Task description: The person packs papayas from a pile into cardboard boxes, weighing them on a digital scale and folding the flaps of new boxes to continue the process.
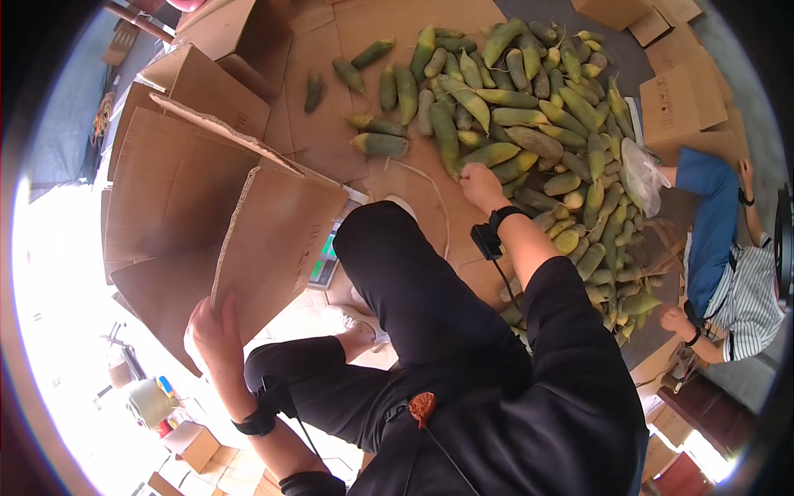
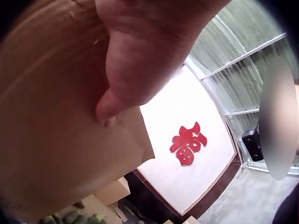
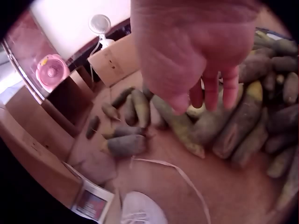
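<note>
An upright open cardboard box [image 1: 165, 174] stands at the left in the head view. The left hand [image 1: 217, 335] pinches the edge of its flap [image 1: 277, 240]; in the left wrist view the thumb of the left hand [image 2: 140, 60] presses on the brown cardboard [image 2: 56, 130]. At the near side of a large heap of green radishes [image 1: 538, 145], the right hand [image 1: 482, 188] is close to the tips of some radishes. In the right wrist view the fingers of the right hand [image 3: 201, 51] point down over the radishes [image 3: 180, 123], and no radish shows in its grasp.
A scale [image 1: 324, 260] sits beside the box, partly covered by the flap. Some loose radishes [image 1: 376, 135] lie on the cardboard flooring. Another person in a striped top [image 1: 748, 289] reaches toward the heap from the right, near a plastic bag [image 1: 643, 178].
</note>
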Demonstrator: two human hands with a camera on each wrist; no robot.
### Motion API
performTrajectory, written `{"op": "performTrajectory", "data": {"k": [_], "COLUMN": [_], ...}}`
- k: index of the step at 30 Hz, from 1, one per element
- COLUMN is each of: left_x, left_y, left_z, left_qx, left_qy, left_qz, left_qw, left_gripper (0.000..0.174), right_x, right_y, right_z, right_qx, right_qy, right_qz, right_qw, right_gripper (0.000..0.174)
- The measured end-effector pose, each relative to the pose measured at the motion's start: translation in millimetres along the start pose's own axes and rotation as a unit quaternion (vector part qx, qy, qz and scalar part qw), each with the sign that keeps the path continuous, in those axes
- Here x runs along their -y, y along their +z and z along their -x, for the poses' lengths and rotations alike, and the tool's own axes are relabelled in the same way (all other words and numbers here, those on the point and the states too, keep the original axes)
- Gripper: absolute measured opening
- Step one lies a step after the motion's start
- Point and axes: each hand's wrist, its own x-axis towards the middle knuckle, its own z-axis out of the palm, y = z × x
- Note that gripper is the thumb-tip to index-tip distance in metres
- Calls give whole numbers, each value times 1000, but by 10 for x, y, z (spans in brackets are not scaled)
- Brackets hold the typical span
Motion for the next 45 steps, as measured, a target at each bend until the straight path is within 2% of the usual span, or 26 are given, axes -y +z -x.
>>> {"op": "performTrajectory", "data": {"k": [1,3,7,13,18,19,21,22,24,28,30,34,35,37,38,39,41,42,44,45], "left_x": [11,30,4,-77,-103,-105,-88,-90,-93,-79,-65,-57,-59,-62,-70,-79,-98,-103,-104,-92], "left_y": [6,-3,-37,1,-9,-8,-11,-21,-22,-6,-18,-10,-11,-17,-21,-30,-45,-49,-57,-63], "left_z": [-6,-23,-57,-43,-87,-87,-82,-90,-96,-104,-88,-94,-104,-112,-114,-113,-120,-124,-135,-126], "left_qx": [3,7,33,4,22,24,29,32,38,20,22,17,13,7,6,1,7,6,6,10], "left_qy": [-3,-25,-41,-58,-85,-95,-101,-98,-97,-82,-83,-64,-48,-46,-42,-45,-47,-51,-48,-46], "left_qz": [-3,16,-6,10,16,15,12,7,2,9,10,9,16,14,11,11,9,9,9,5], "left_qw": [1000,1000,999,998,996,995,994,995,995,996,996,998,999,999,999,999,999,999,999,999], "left_gripper": [22,20,19,12,12,12,12,12,12,13,13,13,13,13,14,14,17,21,21,21], "right_x": [-84,-192,-220,-197,-264,-300,-302,-254,-191,-267,-255,-285,-326,-425,-491,-483,-418,-503,-660,-602], "right_y": [25,88,228,458,727,768,783,764,664,705,675,423,384,298,253,133,-190,-283,-432,-506], "right_z": [2,-37,-261,-673,-847,-873,-878,-879,-852,-823,-808,-571,-530,-494,-524,-536,-518,-536,-588,-532], "right_qx": [5,72,113,120,62,62,144,146,182,152,128,61,58,-23,-79,-82,-170,-173,-256,-257], "right_qy": [0,56,65,-21,-150,-153,-118,-120,-103,-136,-107,-113,-116,-119,-112,-117,-22,-24,57,54], "right_qz": [0,124,177,276,358,358,357,356,418,462,429,379,380,301,237,237,34,36,-166,-166], "right_qw": [1000,988,976,953,919,919,916,915,884,863,888,917,916,946,962,961,985,984,951,950], "right_gripper": [15,23,28,42,52,52,49,49,43,35,26,22,22,24,34,34,43,43,43,43]}}
